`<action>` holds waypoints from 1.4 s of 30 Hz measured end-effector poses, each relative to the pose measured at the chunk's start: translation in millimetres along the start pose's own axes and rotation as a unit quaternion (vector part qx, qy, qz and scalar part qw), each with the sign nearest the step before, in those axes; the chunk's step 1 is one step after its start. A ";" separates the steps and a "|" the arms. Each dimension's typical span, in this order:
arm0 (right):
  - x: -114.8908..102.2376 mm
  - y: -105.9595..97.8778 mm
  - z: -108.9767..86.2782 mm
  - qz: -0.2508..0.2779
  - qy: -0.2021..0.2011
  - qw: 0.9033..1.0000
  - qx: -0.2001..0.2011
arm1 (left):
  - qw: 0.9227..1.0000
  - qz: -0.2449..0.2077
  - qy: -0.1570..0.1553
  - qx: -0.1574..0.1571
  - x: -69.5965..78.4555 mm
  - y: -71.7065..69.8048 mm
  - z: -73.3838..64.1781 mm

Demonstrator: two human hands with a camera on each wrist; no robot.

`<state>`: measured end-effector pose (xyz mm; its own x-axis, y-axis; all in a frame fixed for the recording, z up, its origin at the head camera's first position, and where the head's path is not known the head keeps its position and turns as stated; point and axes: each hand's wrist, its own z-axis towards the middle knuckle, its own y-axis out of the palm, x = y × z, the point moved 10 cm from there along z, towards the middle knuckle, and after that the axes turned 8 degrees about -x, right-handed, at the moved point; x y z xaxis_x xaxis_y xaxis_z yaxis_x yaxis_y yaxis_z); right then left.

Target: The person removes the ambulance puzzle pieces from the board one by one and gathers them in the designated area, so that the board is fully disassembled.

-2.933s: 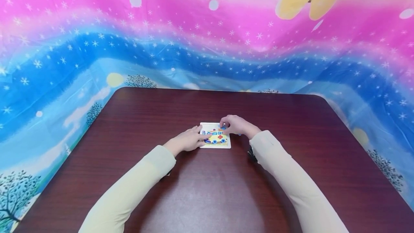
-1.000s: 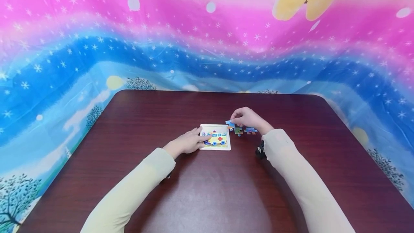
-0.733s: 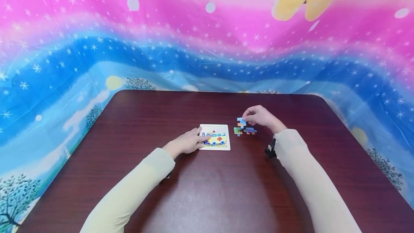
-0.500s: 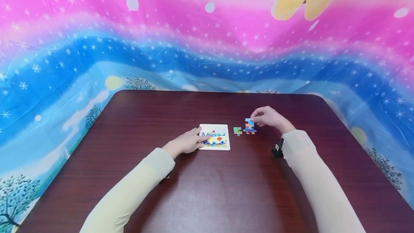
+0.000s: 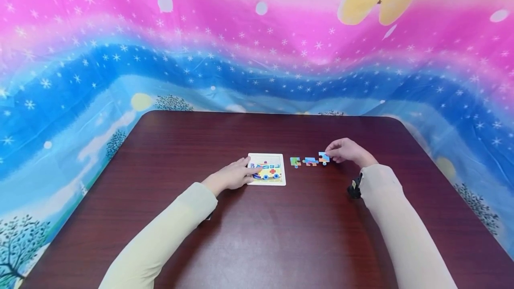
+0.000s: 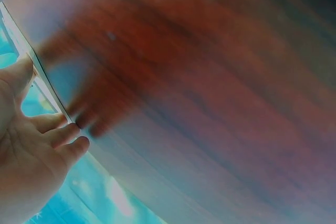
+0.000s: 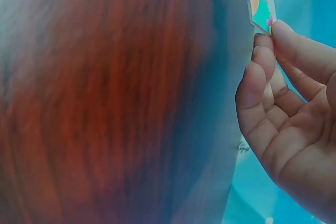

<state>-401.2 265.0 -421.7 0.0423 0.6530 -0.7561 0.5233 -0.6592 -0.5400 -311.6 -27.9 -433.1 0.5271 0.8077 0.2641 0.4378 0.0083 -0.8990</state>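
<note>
Head view. On dark red-brown wood table [image 5: 257, 231], near middle: white-rimmed ambulance jigsaw tray [image 5: 265, 183], with yellow van and red cross across lower part, pale bed showing above. Laid at its left side, left hand [image 5: 233, 175], fingers stretched out at the edge, thumb across the picture. To right of tray, apart from it, flat on the wood: green jigsaw piece [image 5: 295, 161], then purple-blue jigsaw piece [image 5: 310, 161]. At end of that row, pinched in right hand [image 5: 347, 151] between thumb and fingertips: sky-blue and orange jigsaw piece [image 5: 323, 157], just beside the purple-blue one (touching or not, cannot tell). At right wrist, small black device [image 5: 354, 188]. On both arms, pale sleeves [image 5: 172, 224]. Behind table, pink-and-blue snowflake backdrop [image 5: 257, 43].

Left wrist view. Tray only as a thin slanting edge at far left. Grip wide: thumb over one part of the edge, other fingertips against it lower down. On the wood alongside, dark blurred finger shapes, shadow or reflection.

Right wrist view. Grip narrow, with held piece tilted at the fingertips by one corner, knob outward. Remaining fingers curled in beneath. At top edge, a small coloured bit, cut off, too little to identify.
</note>
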 end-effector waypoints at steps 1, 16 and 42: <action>2.5 -0.1 0.7 -0.001 0.001 1.000 -0.002 | 1.000 0.000 -0.001 0.000 -0.1 -0.1 -0.1; 10.1 4.0 2.4 -0.029 0.005 1.000 -0.004 | 1.000 -0.005 -0.004 -0.007 -0.5 0.2 -1.2; -48.1 19.5 7.5 -0.063 -0.062 0.996 0.017 | 1.000 -0.022 0.002 -0.003 -0.2 -0.5 -1.5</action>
<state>-399.4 217.9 -398.7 -0.1279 0.6811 -0.7209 0.4884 -0.5893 -0.6435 -310.8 -29.0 -432.1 0.5100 0.8047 0.3039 0.4647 0.0395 -0.8846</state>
